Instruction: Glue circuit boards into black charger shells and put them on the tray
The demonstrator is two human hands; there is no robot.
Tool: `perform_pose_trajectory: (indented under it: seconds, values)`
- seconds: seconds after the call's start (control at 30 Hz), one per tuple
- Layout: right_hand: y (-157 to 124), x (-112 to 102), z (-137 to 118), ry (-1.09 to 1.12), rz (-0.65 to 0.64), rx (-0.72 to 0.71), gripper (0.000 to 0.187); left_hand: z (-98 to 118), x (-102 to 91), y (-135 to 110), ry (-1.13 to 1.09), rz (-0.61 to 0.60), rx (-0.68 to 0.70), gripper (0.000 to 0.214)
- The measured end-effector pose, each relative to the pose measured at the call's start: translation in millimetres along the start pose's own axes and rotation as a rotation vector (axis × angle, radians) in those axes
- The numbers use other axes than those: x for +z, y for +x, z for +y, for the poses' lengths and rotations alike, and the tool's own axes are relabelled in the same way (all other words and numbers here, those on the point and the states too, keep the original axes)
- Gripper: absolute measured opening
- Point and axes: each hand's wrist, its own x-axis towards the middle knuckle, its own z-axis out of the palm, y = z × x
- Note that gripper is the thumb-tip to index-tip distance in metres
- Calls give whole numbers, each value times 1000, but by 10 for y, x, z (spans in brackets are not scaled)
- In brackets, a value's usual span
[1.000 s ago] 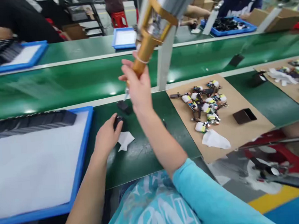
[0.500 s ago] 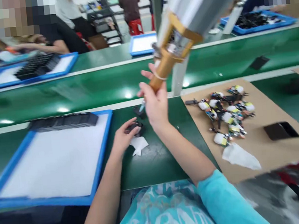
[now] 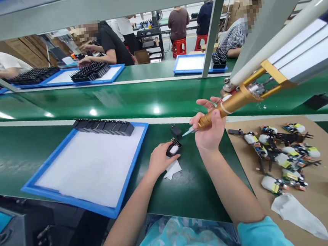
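Black casing (image 3: 178, 145), perhaps a charger's, in left fingers (image 3: 165, 146)

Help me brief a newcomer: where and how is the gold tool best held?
Probably best by the gold tool's slim barrel, from the near side, where the right hand has it. The barrel is narrow and slants down leftward; gripping behind the pale tip should leave that free.

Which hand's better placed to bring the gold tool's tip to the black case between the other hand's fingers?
Right, I'd say: the right hand already grips the gold tool, its tip near the black case. The left hand is occupied holding that case.
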Motion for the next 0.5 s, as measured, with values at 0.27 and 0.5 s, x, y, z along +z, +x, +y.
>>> perform_pose_trajectory:
  seconds: [0.27,0.5]
  values:
    - [-89,80,-22,70,-62,42,34,141,-73,-59,-244,174,-35,42]
    - [-154,127,-29,94,-102,55,35,205,-186,-88,-352,337,38,36]
